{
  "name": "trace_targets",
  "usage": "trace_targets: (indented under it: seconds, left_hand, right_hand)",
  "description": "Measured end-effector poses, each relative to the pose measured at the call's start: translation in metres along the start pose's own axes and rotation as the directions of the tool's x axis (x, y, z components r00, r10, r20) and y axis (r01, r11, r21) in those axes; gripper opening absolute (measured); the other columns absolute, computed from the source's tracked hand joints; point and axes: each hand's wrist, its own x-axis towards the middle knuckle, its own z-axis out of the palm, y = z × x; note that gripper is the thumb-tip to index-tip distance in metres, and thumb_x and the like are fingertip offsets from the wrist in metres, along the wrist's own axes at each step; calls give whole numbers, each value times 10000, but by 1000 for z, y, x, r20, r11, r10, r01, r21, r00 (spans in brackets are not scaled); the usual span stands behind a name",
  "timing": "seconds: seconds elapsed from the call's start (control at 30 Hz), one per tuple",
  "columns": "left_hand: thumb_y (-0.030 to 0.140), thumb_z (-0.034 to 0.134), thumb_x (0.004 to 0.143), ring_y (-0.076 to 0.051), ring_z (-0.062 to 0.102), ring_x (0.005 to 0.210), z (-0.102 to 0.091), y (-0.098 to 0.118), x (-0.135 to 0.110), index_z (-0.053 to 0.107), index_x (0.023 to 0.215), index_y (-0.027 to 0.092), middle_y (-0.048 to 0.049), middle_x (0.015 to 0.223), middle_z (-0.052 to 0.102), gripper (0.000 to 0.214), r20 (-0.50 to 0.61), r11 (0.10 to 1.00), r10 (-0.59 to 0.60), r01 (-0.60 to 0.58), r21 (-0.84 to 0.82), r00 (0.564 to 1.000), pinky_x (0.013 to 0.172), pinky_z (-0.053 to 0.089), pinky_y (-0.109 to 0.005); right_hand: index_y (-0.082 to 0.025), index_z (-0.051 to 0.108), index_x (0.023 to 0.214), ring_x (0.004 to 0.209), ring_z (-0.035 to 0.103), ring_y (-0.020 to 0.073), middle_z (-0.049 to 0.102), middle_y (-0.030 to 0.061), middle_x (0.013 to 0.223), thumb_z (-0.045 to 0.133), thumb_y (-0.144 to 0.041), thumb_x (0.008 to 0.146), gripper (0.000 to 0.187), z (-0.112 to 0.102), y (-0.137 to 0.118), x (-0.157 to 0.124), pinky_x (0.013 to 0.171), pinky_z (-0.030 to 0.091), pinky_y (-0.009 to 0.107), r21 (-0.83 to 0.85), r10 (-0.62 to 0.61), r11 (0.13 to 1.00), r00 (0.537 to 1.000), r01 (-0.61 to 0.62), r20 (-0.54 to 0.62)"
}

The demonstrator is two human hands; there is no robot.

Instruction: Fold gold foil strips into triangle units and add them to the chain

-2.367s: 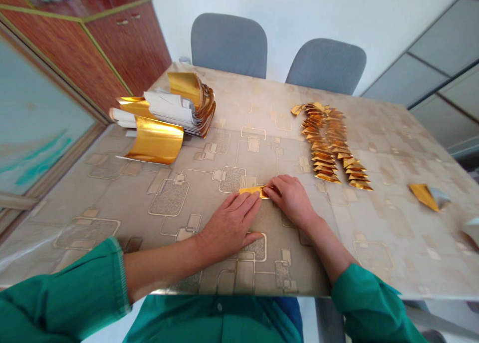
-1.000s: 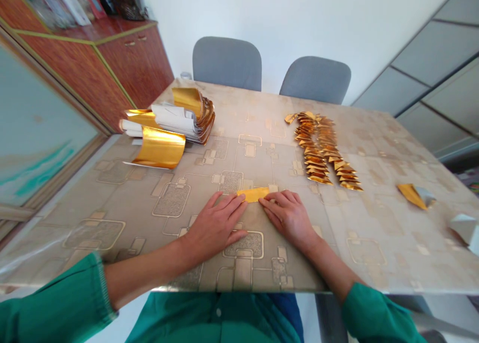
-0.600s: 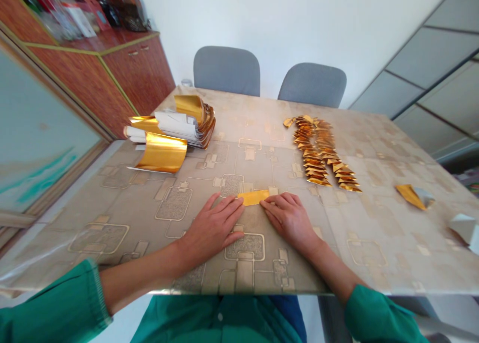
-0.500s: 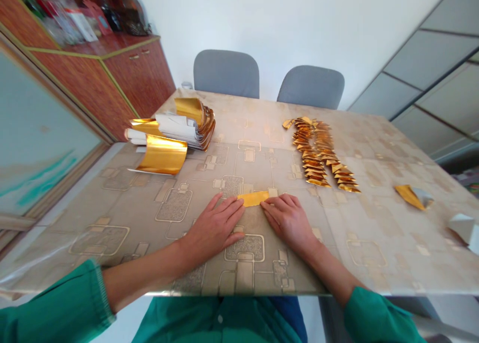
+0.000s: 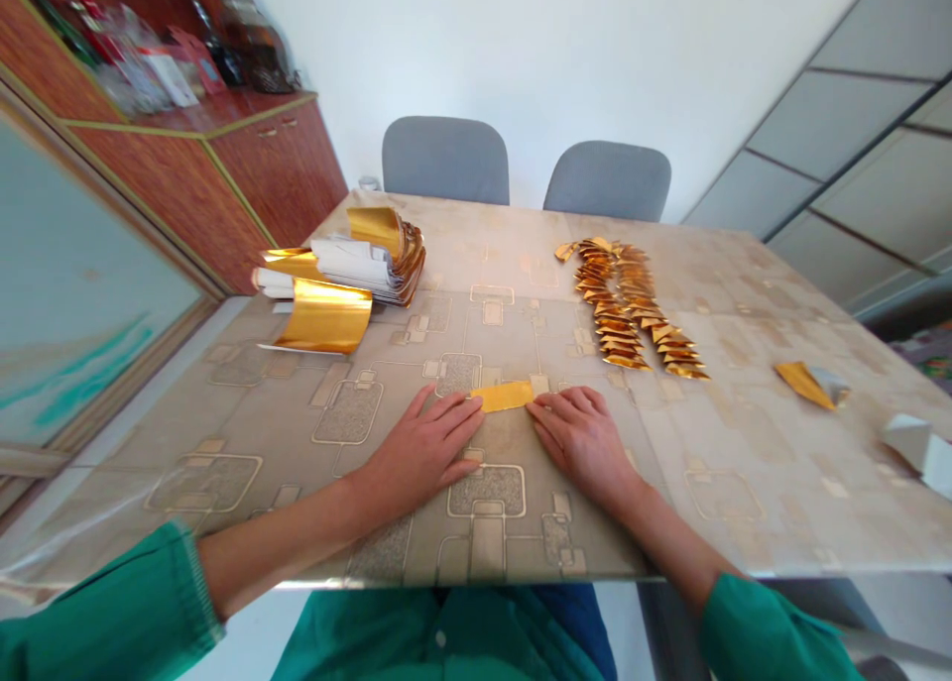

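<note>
A flat strip of folded gold foil point(image 5: 503, 396) lies on the patterned tabletop point(image 5: 744, 463) between my hands. My left hand point(image 5: 420, 453) rests palm down with its fingers spread, the fingertips at the strip's left end. My right hand point(image 5: 584, 441) lies flat just off the strip's right end, holding nothing. Farther off stand a long double row of small folded gold foil pieces point(image 5: 617, 306) and a stack of gold-backed white strips point(image 5: 372, 270). In front of that stack is a curled gold foil sheet point(image 5: 323, 316).
A folded gold and silver foil piece point(image 5: 807, 384) and a pale folded piece point(image 5: 911, 441) lie near the table's right side. Two grey chairs point(image 5: 444, 161) stand beyond the table. A wooden cabinet point(image 5: 279, 175) stands at the back left.
My hands have drawn back from over the gold strip to its two ends, and the strip now lies flat. The view has tilted upward, so the table sits lower in the picture.
</note>
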Motion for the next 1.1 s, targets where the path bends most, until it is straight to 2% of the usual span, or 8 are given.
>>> trace_targets:
  seconds: [0.17, 0.3, 0.5, 0.6, 0.77, 0.87, 0.97, 1.1]
  left_hand:
    - [408, 538, 978, -263, 528, 1277, -4, 0, 11, 609, 1247, 162, -116, 1318, 626, 372, 0, 999, 8, -8, -48, 1000, 1171, 224, -533]
    - [326, 512, 994, -239, 574, 1177, -10, 0, 23, 676, 1084, 174, -87, 1158, 689, 241, -27, 997, -10, 8, -78, 1000, 1156, 247, -546]
    - [281, 569, 969, -210, 606, 1037, -9, -5, 40, 705, 871, 190, -28, 936, 705, 191, -51, 992, -55, 49, -120, 997, 1133, 271, -553]
    - [253, 588, 955, -198, 613, 994, -5, -7, 45, 687, 825, 182, -28, 924, 696, 178, -80, 988, -73, 61, -139, 994, 1127, 286, -541]
    - [210, 600, 942, -229, 583, 1148, 4, -10, 44, 674, 967, 193, -49, 1179, 682, 80, -139, 984, -72, 47, -173, 988, 1136, 277, -552]
    - [220, 623, 928, -265, 561, 1199, 9, -12, 43, 629, 1156, 185, -86, 1285, 645, 230, -169, 986, -80, 53, -155, 982, 1124, 297, -559]
    - [226, 647, 914, -265, 578, 1159, 10, -12, 43, 590, 1233, 168, -98, 1252, 658, 330, -187, 989, -72, 45, -144, 980, 1107, 324, -544]
    - [219, 656, 906, -247, 594, 1069, 8, -11, 45, 617, 1174, 176, -75, 1122, 684, 274, -203, 992, -52, 27, -123, 978, 1085, 353, -508]
  right_hand:
    - [-214, 697, 1015, 944, 564, 204, 724, 53, 1005, 493, -249, 998, 207, 2, -4, 17, 874, 369, 349, -10, 45, 999, 999, -45, -29]
    - [-223, 699, 980, 946, 562, 207, 718, 48, 1030, 511, -232, 991, 188, 12, -2, 29, 833, 363, 340, -19, 23, 1000, 1000, -23, 13]
    - [-236, 712, 972, 935, 553, 201, 710, 46, 990, 516, -278, 996, 202, 12, 7, 28, 833, 359, 339, 6, 90, 996, 996, -90, 1]
    - [-211, 699, 1017, 953, 549, 213, 707, 57, 1025, 528, -276, 986, 185, 10, 5, 30, 837, 366, 342, 14, 113, 993, 994, -113, 7]
    - [-176, 640, 1183, 1010, 545, 228, 688, 78, 1116, 584, -273, 954, 255, 15, 0, 32, 889, 384, 357, 64, 92, 994, 996, -92, 4]
    - [-177, 641, 1192, 1002, 539, 240, 682, 78, 1082, 627, -275, 926, 283, 17, 0, 32, 888, 389, 372, 53, 95, 994, 995, -94, -19]
    - [-202, 655, 1168, 980, 538, 238, 675, 71, 1052, 647, -282, 914, 267, 17, 1, 31, 881, 387, 378, 42, 96, 995, 994, -94, -48]
    - [-227, 677, 1110, 963, 542, 229, 680, 62, 1028, 632, -290, 926, 200, 15, -1, 31, 873, 386, 375, 35, 96, 995, 993, -94, -75]
